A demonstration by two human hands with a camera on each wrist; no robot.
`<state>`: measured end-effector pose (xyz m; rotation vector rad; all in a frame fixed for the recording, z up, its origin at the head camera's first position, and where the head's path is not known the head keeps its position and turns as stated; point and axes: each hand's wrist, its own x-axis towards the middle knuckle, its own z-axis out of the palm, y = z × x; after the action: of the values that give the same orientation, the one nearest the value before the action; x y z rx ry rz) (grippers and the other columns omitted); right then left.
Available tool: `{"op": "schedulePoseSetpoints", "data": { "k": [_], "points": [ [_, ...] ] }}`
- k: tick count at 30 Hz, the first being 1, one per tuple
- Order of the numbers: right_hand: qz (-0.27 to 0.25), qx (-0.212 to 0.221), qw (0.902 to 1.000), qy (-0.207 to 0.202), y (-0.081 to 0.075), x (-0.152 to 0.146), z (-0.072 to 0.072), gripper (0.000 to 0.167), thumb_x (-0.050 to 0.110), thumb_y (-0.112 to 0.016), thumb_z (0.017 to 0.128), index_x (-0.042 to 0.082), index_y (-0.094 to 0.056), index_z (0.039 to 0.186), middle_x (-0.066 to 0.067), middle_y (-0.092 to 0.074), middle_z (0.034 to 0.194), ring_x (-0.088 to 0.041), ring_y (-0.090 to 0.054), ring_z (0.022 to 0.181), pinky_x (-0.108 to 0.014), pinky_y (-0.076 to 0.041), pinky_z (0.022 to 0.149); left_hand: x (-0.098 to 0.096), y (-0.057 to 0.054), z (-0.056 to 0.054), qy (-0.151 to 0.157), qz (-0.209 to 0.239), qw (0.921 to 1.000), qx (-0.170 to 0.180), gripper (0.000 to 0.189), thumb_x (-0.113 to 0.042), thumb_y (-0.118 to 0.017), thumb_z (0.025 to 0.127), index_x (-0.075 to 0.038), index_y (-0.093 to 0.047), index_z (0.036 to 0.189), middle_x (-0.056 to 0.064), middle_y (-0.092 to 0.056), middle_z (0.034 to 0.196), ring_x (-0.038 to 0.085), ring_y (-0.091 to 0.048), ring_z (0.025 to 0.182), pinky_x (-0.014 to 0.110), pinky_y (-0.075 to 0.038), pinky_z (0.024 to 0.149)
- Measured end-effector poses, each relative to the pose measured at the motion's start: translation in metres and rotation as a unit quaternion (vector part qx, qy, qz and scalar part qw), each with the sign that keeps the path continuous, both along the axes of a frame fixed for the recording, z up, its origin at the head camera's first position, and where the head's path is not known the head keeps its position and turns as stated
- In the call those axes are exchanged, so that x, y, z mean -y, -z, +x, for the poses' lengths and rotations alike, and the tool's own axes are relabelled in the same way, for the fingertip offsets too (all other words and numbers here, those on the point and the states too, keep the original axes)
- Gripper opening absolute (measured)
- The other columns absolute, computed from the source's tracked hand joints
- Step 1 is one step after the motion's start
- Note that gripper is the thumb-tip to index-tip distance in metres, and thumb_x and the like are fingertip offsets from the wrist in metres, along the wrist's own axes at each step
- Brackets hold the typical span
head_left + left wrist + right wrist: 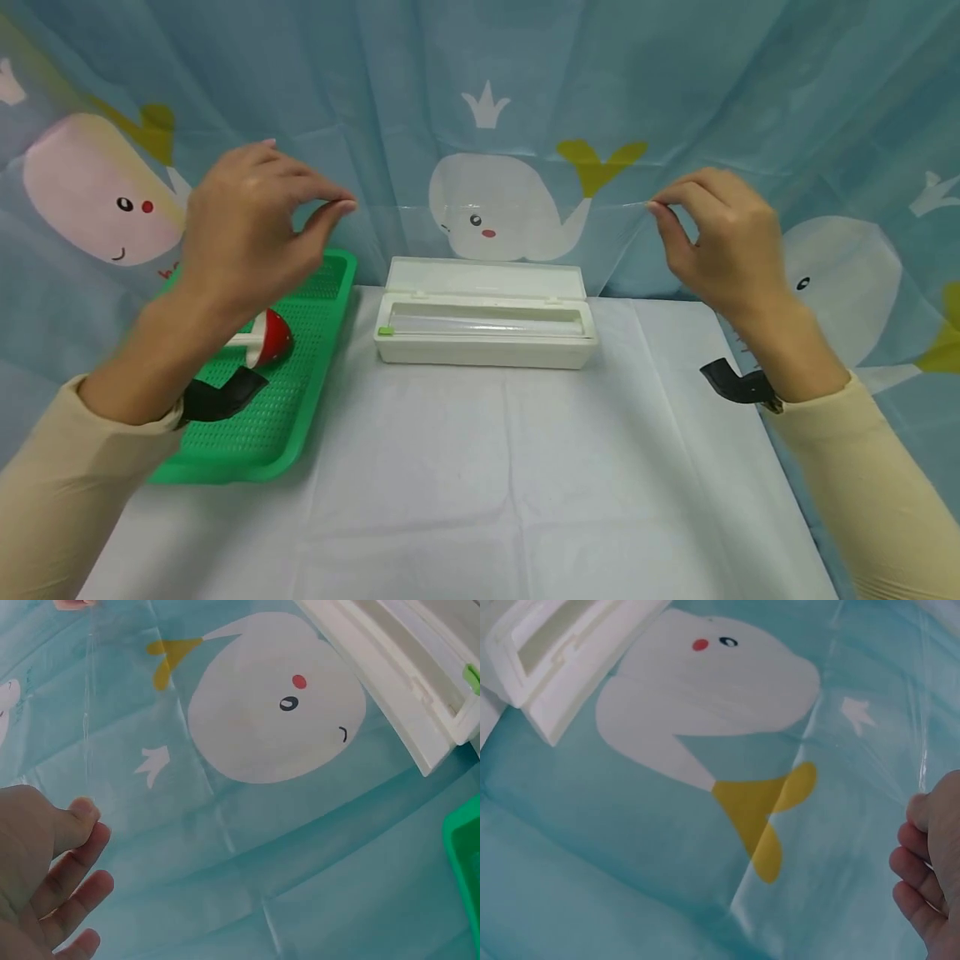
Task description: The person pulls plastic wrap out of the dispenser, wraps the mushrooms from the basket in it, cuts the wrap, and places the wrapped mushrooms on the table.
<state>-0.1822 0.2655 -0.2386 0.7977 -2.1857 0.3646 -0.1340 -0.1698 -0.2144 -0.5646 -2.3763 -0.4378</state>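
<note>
A thin clear sheet of cling film (924, 742) stretches between the two raised hands, its edge a faint shiny line in the head view. My left hand (251, 221) pinches one corner between thumb and index finger; in the left wrist view its other fingers are spread. At the opposite corner, my right hand (723, 229) pinches the film in the same way. Below and between them, a white cling film dispenser (487, 352) sits on the table with its lid raised. Inside it lies a roll of film (487, 326).
A green plastic basket (303, 417) stands on the left, partly behind the left forearm. In it lies a red rounded item (277, 337) with a white handle. White cloth (420, 467) covers the table. Behind hangs a blue curtain (360, 75) printed with whales.
</note>
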Motion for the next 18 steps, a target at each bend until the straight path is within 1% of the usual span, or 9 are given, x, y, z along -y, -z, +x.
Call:
{"op": "schedulePoseSetpoints", "data": {
  "k": [6, 8, 15, 18],
  "points": [
    [-0.028, -0.014, 0.9995, 0.002, -0.003, 0.004, 0.000, 0.025, 0.017, -0.067, 0.104, -0.007, -0.074, 0.100, -0.023, -0.073, 0.096, -0.042, -0.066, 0.090, -0.054, -0.053, 0.080, 0.001, -0.005, 0.000, -0.006, 0.000, 1.0000, 0.001, 0.016, -0.015, -0.074, 0.099, -0.004, -0.084, 0.103, 0.022, -0.081, 0.098, 0.041, -0.071, 0.101, 0.045, -0.038, 0.128],
    [-0.027, -0.016, 0.9995, 0.005, -0.005, 0.004, 0.000, 0.026, 0.017, -0.067, 0.105, -0.007, -0.074, 0.100, -0.024, -0.073, 0.097, -0.043, -0.066, 0.092, -0.055, -0.053, 0.081, 0.002, -0.006, 0.001, -0.008, -0.002, 1.0000, 0.001, 0.016, -0.016, -0.074, 0.099, -0.003, -0.084, 0.103, 0.022, -0.081, 0.098, 0.041, -0.072, 0.102, 0.045, -0.037, 0.128],
    [-0.046, -0.013, 0.9986, 0.021, -0.013, 0.003, 0.001, 0.026, 0.017, -0.067, 0.104, -0.007, -0.075, 0.100, -0.023, -0.074, 0.097, -0.042, -0.067, 0.094, -0.057, -0.053, 0.082, -0.001, -0.012, 0.003, -0.005, -0.007, 0.9999, -0.015, 0.018, -0.016, -0.074, 0.100, -0.002, -0.084, 0.102, 0.024, -0.080, 0.097, 0.043, -0.072, 0.101, 0.045, -0.036, 0.129],
    [-0.051, -0.010, 0.9982, 0.030, -0.015, 0.000, 0.003, 0.027, 0.018, -0.067, 0.104, -0.007, -0.075, 0.101, -0.024, -0.074, 0.099, -0.043, -0.068, 0.097, -0.059, -0.052, 0.084, -0.004, -0.015, 0.003, -0.002, -0.008, 0.9998, -0.015, 0.018, -0.017, -0.074, 0.100, -0.003, -0.084, 0.103, 0.024, -0.080, 0.097, 0.043, -0.071, 0.102, 0.044, -0.035, 0.129]
  ]
}}
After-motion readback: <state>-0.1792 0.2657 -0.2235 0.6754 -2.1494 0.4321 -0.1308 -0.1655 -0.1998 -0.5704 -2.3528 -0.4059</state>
